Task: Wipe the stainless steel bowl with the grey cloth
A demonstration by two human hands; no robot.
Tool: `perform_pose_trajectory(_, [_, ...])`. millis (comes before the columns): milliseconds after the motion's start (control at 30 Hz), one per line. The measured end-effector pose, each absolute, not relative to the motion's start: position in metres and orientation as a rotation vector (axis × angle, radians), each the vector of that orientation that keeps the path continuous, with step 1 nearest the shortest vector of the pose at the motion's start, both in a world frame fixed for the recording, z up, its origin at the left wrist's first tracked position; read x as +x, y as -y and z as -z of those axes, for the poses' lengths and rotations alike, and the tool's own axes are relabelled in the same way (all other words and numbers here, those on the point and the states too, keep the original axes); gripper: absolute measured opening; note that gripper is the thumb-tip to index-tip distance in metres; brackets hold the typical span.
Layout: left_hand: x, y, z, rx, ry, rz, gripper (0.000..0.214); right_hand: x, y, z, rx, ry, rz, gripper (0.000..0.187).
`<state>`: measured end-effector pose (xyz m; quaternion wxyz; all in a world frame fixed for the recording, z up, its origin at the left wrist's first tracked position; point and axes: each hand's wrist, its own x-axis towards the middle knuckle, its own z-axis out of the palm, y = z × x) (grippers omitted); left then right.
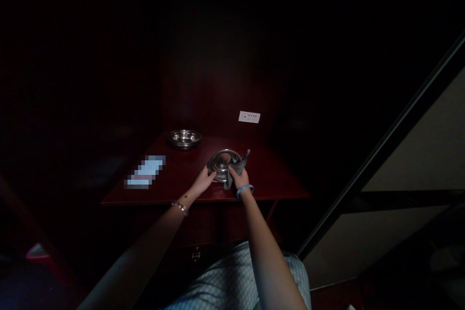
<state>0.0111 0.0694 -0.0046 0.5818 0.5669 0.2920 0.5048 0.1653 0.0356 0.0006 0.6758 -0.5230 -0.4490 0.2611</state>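
A shiny round metal plate [221,160] is held just above the front half of a dark red desk [269,169]. My left hand [204,180] grips its near left rim, thumb on top and the other fingers hidden beneath. On the right rim, my right hand [239,179] is closed on a grey cloth [238,166], which lies folded over the plate's edge with one corner sticking up. More metal plates [184,139], seemingly stacked, stand at the back left of the desk.
A pixelated pale blue object [145,173] lies at the desk's left side. A white wall socket [249,116] sits on the dark back panel. My knees in checked fabric [221,281] are below the front edge. A pale sliding panel [410,155] leans in at right.
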Motion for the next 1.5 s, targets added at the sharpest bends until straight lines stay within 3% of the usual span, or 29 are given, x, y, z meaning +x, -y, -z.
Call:
perform_pose_trajectory(667, [0.012,-0.067,0.005,1.403,-0.668,-1.189,0.048,0.167,-0.032,-0.005,-1.140,0.982,-0.628,0.035])
perform_pose_trajectory(1500, [0.012,-0.071,0.008,1.379,-0.675,-1.173,0.048,0.167,-0.031,-0.007,-1.150,0.961,-0.663,0.036])
